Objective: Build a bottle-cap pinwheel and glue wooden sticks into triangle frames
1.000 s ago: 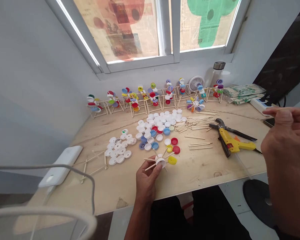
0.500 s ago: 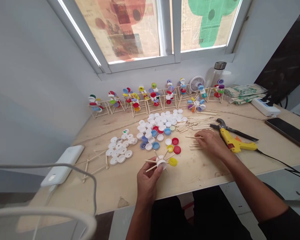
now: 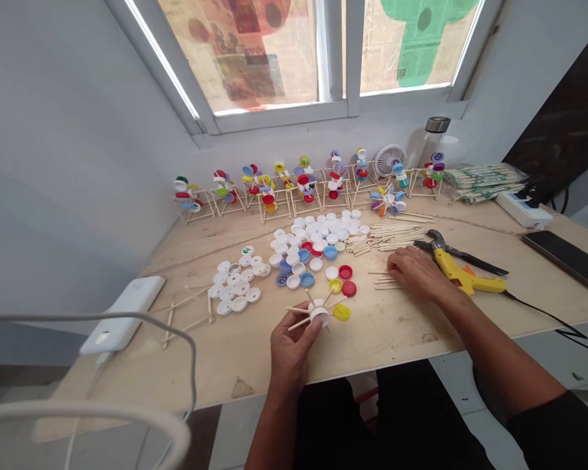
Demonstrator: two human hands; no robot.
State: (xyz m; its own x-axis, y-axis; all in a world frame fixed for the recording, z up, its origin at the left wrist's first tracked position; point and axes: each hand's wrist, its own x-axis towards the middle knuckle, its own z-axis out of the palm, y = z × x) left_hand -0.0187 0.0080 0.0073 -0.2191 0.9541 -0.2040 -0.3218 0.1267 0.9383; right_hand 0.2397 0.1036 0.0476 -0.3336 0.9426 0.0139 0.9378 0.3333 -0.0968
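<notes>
In my left hand (image 3: 290, 349), thumb and fingers grip a white bottle-cap hub (image 3: 319, 316) near the table's front edge. Thin wooden sticks stick out around this hub, and a yellow cap (image 3: 342, 313) sits at the end of one on the right. My right hand (image 3: 414, 271) rests low over the table, its fingers bunched together beside a few loose wooden sticks (image 3: 385, 281). Whether a stick is between those fingertips I cannot make out. Red caps (image 3: 349, 288), a yellow cap and a white cap lie between the two hands.
Loose white caps (image 3: 238, 287) spread across the middle. Cap-and-stick wheels on frames (image 3: 304, 189) line the wall. A stick bundle (image 3: 399, 236), pliers (image 3: 475, 261), a yellow glue gun (image 3: 470, 282) and a phone (image 3: 568, 261) lie right; a white power strip (image 3: 122, 316) lies left.
My right hand has drawn slightly right and its fingers have bunched; the stick at its fingertips now lies near the other loose sticks. My left hand keeps its grip on the hub.
</notes>
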